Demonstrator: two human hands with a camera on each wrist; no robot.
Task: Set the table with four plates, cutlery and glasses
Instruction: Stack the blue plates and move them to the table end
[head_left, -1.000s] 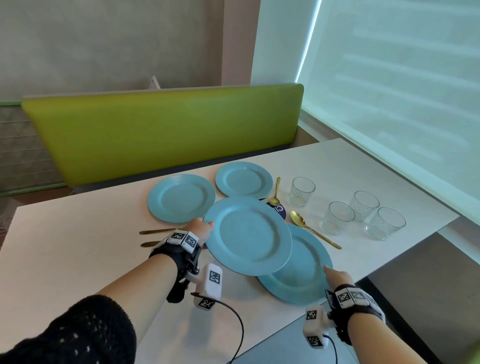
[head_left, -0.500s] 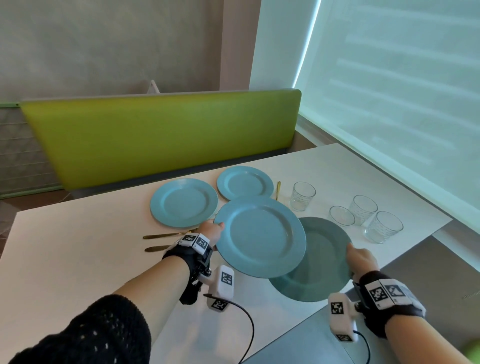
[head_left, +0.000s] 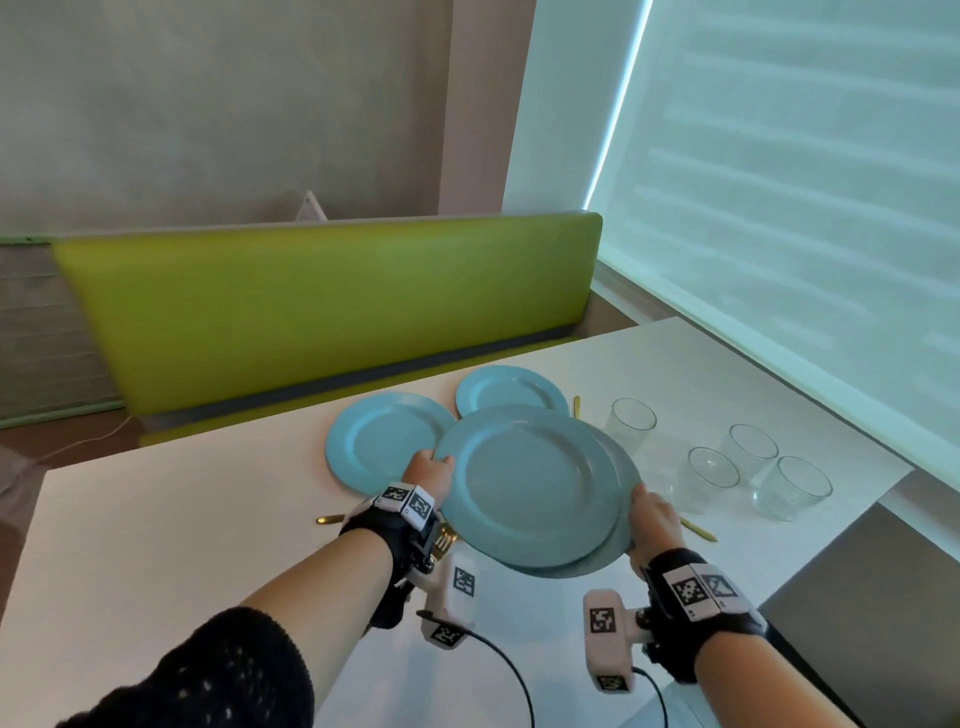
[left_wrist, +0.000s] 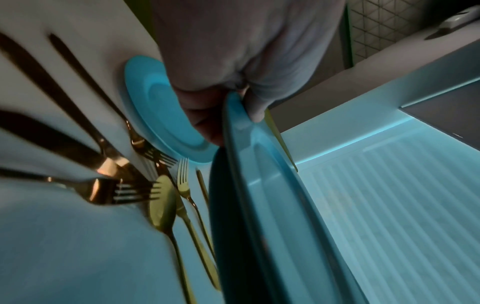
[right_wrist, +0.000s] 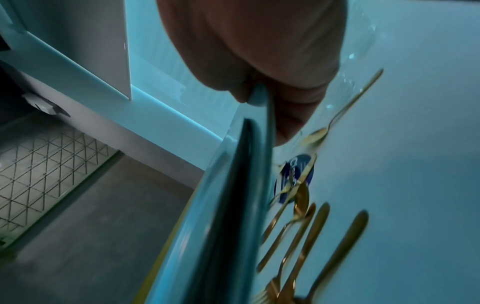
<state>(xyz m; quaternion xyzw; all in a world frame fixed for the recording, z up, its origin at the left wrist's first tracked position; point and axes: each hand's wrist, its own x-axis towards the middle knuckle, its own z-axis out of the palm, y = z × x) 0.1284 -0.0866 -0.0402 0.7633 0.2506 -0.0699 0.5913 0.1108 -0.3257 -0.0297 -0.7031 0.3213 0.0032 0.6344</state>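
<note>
White tabletop is backed by a green bench and a blinded window to the right.

Head view: two large blue plates are held above the table, one over the other. The upper plate is gripped at its left rim by the left hand, thumb on top. The lower plate shows only as a crescent at the right and near edge, and is gripped there by the right hand. Two further blue plates lie flat beyond: a middle plate, just past the left hand, and a far plate. Four glasses stand upright to the right, apart from the hands. Gold cutlery is mostly hidden under the held plates and the left wrist.

Left wrist view: the rim of the upper plate is pinched by the left hand, fingers curled beneath. Forks, knives and a spoon lie on the table below; the middle plate lies behind the fingers.

Right wrist view: the lower plate's rim is pinched by the right hand, with the upper plate's edge alongside. Gold cutlery lies below, blurred; a dark blue round item is partly covered by it
</note>
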